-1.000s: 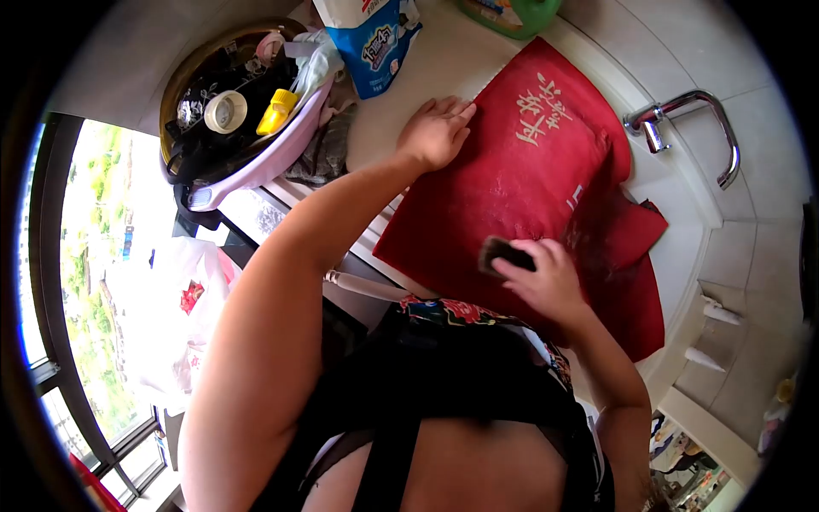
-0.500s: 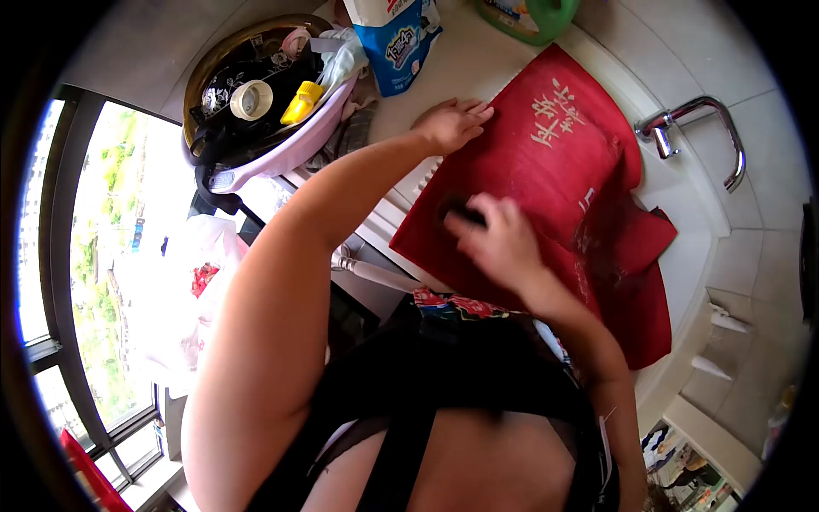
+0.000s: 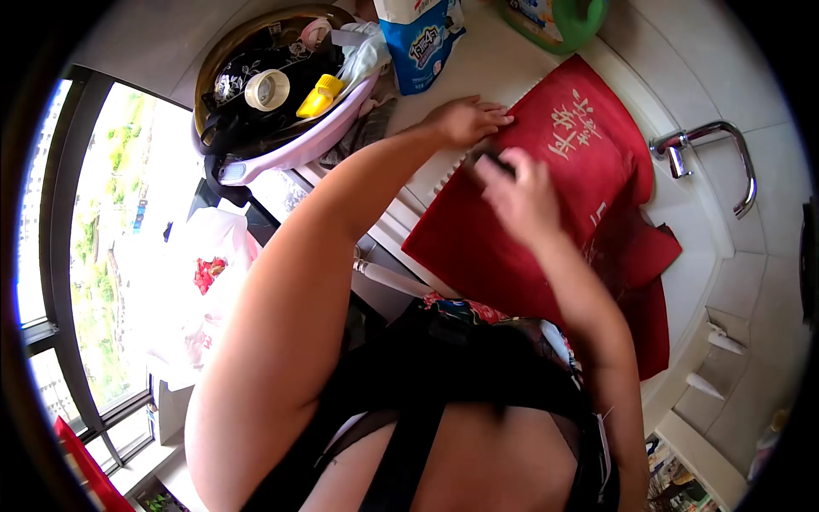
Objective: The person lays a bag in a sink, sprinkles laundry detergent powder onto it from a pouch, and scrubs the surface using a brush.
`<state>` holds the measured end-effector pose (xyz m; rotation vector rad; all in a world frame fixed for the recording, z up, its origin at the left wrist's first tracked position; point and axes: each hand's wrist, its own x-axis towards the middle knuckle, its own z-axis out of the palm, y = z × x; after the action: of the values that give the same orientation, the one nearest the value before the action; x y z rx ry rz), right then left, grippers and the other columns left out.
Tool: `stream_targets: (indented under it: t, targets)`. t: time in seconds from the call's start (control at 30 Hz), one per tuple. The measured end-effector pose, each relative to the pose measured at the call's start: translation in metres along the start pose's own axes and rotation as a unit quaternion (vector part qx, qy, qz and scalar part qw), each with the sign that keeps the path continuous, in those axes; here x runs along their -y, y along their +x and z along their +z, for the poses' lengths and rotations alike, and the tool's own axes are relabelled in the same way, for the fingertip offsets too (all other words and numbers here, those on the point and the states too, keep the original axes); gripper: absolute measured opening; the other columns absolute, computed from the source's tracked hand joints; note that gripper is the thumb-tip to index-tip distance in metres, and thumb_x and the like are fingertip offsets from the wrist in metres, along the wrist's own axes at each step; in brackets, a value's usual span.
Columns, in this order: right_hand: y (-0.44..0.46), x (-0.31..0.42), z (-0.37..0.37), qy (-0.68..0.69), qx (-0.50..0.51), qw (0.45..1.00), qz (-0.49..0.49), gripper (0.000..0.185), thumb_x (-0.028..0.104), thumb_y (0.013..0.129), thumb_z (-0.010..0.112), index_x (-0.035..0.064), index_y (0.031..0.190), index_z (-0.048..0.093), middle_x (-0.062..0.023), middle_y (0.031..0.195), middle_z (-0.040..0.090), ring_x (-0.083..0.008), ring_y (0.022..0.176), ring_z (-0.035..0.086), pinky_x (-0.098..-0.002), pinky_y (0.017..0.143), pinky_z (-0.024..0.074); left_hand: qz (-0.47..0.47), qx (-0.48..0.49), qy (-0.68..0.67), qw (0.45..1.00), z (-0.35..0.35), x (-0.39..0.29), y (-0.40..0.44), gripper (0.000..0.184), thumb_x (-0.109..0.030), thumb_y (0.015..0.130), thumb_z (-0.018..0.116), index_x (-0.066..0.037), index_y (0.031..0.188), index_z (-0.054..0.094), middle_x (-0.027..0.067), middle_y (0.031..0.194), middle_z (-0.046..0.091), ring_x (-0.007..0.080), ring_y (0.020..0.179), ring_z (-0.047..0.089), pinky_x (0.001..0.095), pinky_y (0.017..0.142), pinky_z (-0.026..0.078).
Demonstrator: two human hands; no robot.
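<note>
A red mat (image 3: pixel 478 247) with pale lettering lies across the sink counter, its right part crumpled and hanging into the basin. My left hand (image 3: pixel 469 121) rests flat near the mat's upper left edge, fingers stretched out and touching it. Below it, my right hand (image 3: pixel 527 200) is closed around a dark brush (image 3: pixel 492 165), held against the mat near its left edge. Motion blurs both the brush and the fingers, and the brush's underside is hidden.
A chrome faucet (image 3: pixel 740 158) arches over the white basin (image 3: pixel 695 247) at right. Behind stand a blue detergent bag (image 3: pixel 420 51) and a green jug (image 3: pixel 589 26). To the left, a lilac basin (image 3: pixel 294 158) carries a brown bowl with dark cloth and a yellow bottle (image 3: pixel 321 96).
My right hand has moved the brush up the mat, closer to my left hand. The left hand stays at the mat's edge. The whole view has shifted slightly.
</note>
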<state>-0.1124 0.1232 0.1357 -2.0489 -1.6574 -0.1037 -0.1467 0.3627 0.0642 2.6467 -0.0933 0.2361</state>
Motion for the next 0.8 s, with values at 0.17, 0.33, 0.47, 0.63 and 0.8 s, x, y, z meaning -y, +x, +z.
stream_targets:
  t: [0.17, 0.33, 0.47, 0.63, 0.8]
  targets:
    - [-0.042, 0.026, -0.016, 0.018, 0.056, 0.991, -0.118, 0.047, 0.025, 0.077, 0.076, 0.0367, 0.121, 0.066, -0.0017, 0.123, 0.054, -0.0275, 0.101, 0.054, -0.0376, 0.084, 0.0518, -0.011, -0.069, 0.014, 0.997, 0.0, -0.018, -0.004, 0.033, -0.024, 0.094, 0.057, -0.019, 0.126, 0.063, 0.0063, 0.139, 0.056, 0.0245, 0.131, 0.049, 0.043, 0.112, 0.034]
    - [-0.012, -0.044, -0.019, -0.009, -0.007, 1.0, -0.009, 0.045, 0.023, 0.082, 0.074, 0.0279, 0.126, 0.065, -0.0074, 0.125, 0.056, -0.0333, 0.105, 0.055, -0.0429, 0.089, 0.0496, -0.025, -0.116, 0.029, 0.992, -0.002, -0.027, 0.012, 0.029, -0.024, 0.093, 0.059, -0.013, 0.12, 0.063, 0.0086, 0.129, 0.06, 0.0298, 0.12, 0.055, 0.0392, 0.105, 0.04]
    - [0.022, -0.059, -0.006, -0.044, -0.035, 0.997, 0.047, 0.042, 0.024, 0.084, 0.072, 0.028, 0.126, 0.065, -0.0081, 0.126, 0.056, -0.0357, 0.106, 0.054, -0.044, 0.09, 0.0499, -0.132, -0.028, 0.014, 0.991, -0.005, -0.027, 0.039, 0.039, -0.024, 0.093, 0.055, -0.018, 0.132, 0.055, 0.0095, 0.133, 0.058, 0.031, 0.126, 0.051, 0.0397, 0.11, 0.036]
    - [0.029, -0.039, 0.01, -0.029, -0.049, 0.996, 0.064, 0.04, 0.027, 0.086, 0.07, 0.0289, 0.126, 0.064, -0.0096, 0.124, 0.055, -0.0388, 0.101, 0.055, -0.0465, 0.084, 0.0518, -0.032, 0.006, 0.042, 0.999, -0.003, 0.014, 0.052, 0.045, -0.021, 0.098, 0.05, -0.027, 0.143, 0.048, 0.0058, 0.145, 0.05, 0.0239, 0.136, 0.044, 0.0499, 0.119, 0.021]
    - [-0.045, 0.039, 0.004, 0.004, 0.054, 0.989, -0.136, 0.05, 0.035, 0.077, 0.075, 0.0394, 0.126, 0.063, -0.0046, 0.126, 0.053, -0.0292, 0.105, 0.053, -0.0397, 0.084, 0.0515, -0.005, -0.025, 0.044, 0.999, 0.0, 0.014, 0.053, 0.038, -0.021, 0.099, 0.053, -0.028, 0.136, 0.055, -0.001, 0.144, 0.052, 0.021, 0.138, 0.042, 0.0528, 0.116, 0.026]
